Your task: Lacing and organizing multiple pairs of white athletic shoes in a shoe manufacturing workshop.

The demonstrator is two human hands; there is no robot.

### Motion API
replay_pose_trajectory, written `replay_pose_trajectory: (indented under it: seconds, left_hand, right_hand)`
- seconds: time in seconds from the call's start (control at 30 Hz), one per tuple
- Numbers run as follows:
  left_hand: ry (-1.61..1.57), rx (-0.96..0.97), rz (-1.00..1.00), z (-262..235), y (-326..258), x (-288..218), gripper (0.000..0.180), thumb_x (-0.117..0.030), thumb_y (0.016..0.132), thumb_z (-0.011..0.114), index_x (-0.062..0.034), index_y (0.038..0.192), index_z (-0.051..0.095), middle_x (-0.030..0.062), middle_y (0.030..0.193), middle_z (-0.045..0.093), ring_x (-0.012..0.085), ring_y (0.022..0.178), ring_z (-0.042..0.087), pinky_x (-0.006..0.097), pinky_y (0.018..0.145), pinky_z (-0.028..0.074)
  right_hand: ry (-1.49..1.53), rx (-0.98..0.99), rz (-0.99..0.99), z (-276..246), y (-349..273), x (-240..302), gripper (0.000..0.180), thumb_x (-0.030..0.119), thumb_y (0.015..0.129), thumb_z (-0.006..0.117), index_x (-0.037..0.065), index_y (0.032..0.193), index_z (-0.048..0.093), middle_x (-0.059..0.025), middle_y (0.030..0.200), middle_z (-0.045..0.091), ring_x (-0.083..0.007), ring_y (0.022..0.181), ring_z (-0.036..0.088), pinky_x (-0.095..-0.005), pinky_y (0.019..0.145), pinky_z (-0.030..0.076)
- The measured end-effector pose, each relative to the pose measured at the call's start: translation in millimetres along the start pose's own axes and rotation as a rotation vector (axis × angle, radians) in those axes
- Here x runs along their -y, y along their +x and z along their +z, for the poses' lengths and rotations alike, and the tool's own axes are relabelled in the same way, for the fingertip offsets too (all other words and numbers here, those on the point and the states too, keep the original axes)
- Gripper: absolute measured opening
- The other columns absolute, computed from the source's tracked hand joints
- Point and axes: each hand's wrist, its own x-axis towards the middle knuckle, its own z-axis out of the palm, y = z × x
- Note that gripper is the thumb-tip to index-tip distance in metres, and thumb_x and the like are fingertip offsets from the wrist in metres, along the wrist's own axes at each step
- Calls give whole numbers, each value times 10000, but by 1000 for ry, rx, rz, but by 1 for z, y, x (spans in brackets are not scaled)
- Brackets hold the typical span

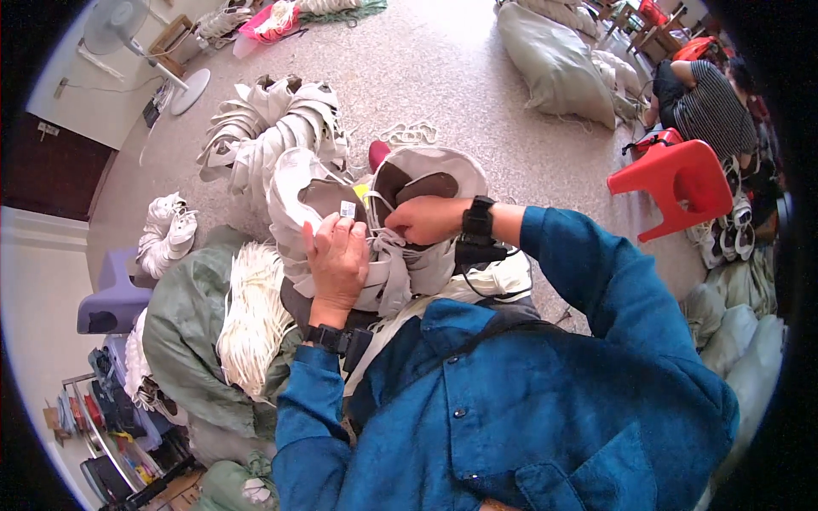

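Observation:
Across my lap lie off-white shoe uppers (298,183) with brown linings, bunched into two stacks side by side. My left hand (338,264) is closed on the front of the left stack, its fingers bent beside a small white label (348,209). Over the right stack of shoe uppers (464,175), my right hand (429,220) is in a pinch at a white shoelace (377,201). The fingertips are partly hidden, so the exact grip is hard to see. More lace hangs knotted between the two stacks, below my hands.
A bundle of white laces (254,319) lies on a green sack (183,328) at my left. Ahead sit more stacked uppers (277,128). A red stool (673,183) and a seated person (711,106) are at the right; a purple chair (115,294) stands left.

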Motion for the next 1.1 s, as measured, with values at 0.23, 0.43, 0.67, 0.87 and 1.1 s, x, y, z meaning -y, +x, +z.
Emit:
replay_pose_trajectory:
  seconds: [0.23, 0.43, 0.67, 0.87, 1.1]
  left_hand:
    - [22, 53, 20, -16, 3, -9, 175, -169, 812, 632, -79, 961, 642, 45, 874, 610, 228, 970, 583, 474, 1072, 324]
    - [29, 527, 21, -26, 23, -27, 198, -130, 762, 647, -76, 945, 592, 101, 809, 611, 291, 795, 631, 400, 787, 498]
    - [-409, 660, -66, -43, 41, -13, 296, -15, 790, 502, 2, 1076, 580, 207, 929, 609, 405, 915, 608, 470, 809, 492]
    - [-401, 758, -22, -63, 47, -8, 176, -91, 815, 551, -2, 928, 653, 213, 831, 625, 394, 848, 599, 467, 761, 490]
    - [-214, 679, -48, -35, 36, -16, 183, -198, 843, 625, -21, 873, 659, 195, 792, 658, 399, 783, 625, 487, 712, 498]
  right_hand:
    - [126, -112, -85, 15, 12, -7, 260, 252, 873, 587, -6, 861, 617, -162, 785, 663, -285, 651, 634, -405, 620, 506]
    - [825, -315, 240, 5, -6, 6, 252, 209, 993, 461, 49, 834, 574, -8, 739, 575, -65, 577, 577, -214, 462, 472]
    - [-19, -366, -76, 34, -1, -1, 125, 77, 771, 584, -31, 792, 644, -266, 806, 645, -463, 772, 629, -509, 697, 502]
    - [-244, -220, -3, 30, -2, 4, 156, 76, 700, 632, -22, 812, 680, -248, 810, 667, -424, 803, 665, -496, 672, 527]
    - [-199, -196, -65, 17, -3, 12, 148, 84, 731, 584, -18, 793, 671, -193, 704, 659, -348, 625, 655, -454, 540, 500]
